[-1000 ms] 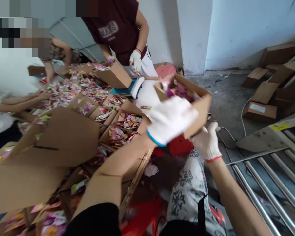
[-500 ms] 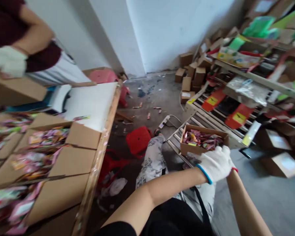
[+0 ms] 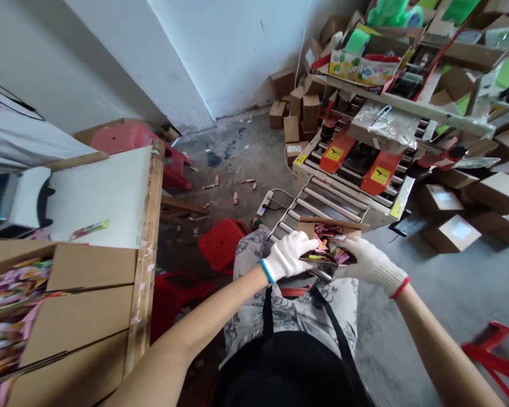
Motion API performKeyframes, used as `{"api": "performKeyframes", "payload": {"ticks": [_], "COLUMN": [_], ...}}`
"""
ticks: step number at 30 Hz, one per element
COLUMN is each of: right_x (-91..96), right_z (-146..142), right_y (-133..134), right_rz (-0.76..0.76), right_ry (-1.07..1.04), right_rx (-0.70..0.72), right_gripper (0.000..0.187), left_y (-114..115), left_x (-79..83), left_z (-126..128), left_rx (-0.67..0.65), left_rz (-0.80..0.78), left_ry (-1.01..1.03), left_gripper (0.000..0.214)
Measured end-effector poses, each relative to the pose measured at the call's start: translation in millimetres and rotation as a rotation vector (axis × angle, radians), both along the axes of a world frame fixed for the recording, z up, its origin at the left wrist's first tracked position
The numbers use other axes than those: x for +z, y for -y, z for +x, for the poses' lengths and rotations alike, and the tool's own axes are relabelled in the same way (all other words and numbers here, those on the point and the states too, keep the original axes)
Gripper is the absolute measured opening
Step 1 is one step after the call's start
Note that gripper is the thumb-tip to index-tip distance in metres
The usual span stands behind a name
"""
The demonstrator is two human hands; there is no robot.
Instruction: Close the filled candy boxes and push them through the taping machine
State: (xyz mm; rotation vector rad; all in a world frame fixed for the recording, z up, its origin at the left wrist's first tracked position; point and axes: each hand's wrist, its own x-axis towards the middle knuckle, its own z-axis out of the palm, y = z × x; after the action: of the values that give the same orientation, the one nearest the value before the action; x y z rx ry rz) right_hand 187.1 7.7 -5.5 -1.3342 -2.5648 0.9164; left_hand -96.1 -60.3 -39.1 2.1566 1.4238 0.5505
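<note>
A small cardboard box (image 3: 307, 226) full of colourful sachets (image 3: 328, 249) rests at the near end of a roller conveyor (image 3: 326, 200), just past my knees. Both my hands wear white gloves. My left hand (image 3: 287, 256) curls over the box's near left flap and presses it inward. My right hand (image 3: 365, 261) cups the right side of the box, fingers bent over its flap. The box's front wall is hidden behind my hands.
A wooden table (image 3: 146, 226) on my left carries open cartons of sachets (image 3: 8, 282) and a white sheet (image 3: 102, 195). Red stools (image 3: 223, 243) stand underneath and at lower right (image 3: 496, 353). Small boxes (image 3: 297, 110) lie along the wall. Shelving (image 3: 407, 104) piled with goods rises above the conveyor.
I turned from the table to the conveyor and set the box down on its rollers. My hands shifted from carrying the box to folding over its top flaps.
</note>
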Motion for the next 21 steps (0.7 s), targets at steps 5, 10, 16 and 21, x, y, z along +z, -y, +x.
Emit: {"api": "performKeyframes", "payload": {"ticks": [5, 10, 16, 21], "right_x": [5.1, -2.5, -9.3, -20.4], "right_z": [-25.3, -27.8, -50.2, -82.9], "right_y": [-22.0, -11.5, -22.9, -73.0], "right_rz": [-0.146, 0.251, 0.670, 0.612], "right_ry": [0.224, 0.317, 0.218, 0.403], "right_rx": [-0.004, -0.344, -0.290, -0.404], "right_gripper": [0.029, 0.053, 0.078, 0.039], "left_y": [-23.3, -31.8, -53.2, -65.3], "left_x": [-8.4, -28.3, -40.8, -49.6], "left_z": [11.2, 31.2, 30.1, 27.6], "left_rx": [-0.005, 0.676, 0.716, 0.530], "left_rz": [-0.118, -0.253, -0.370, -0.303], "left_ry": [0.183, 0.492, 0.553, 0.603], "left_gripper": [0.041, 0.071, 0.121, 0.108]}}
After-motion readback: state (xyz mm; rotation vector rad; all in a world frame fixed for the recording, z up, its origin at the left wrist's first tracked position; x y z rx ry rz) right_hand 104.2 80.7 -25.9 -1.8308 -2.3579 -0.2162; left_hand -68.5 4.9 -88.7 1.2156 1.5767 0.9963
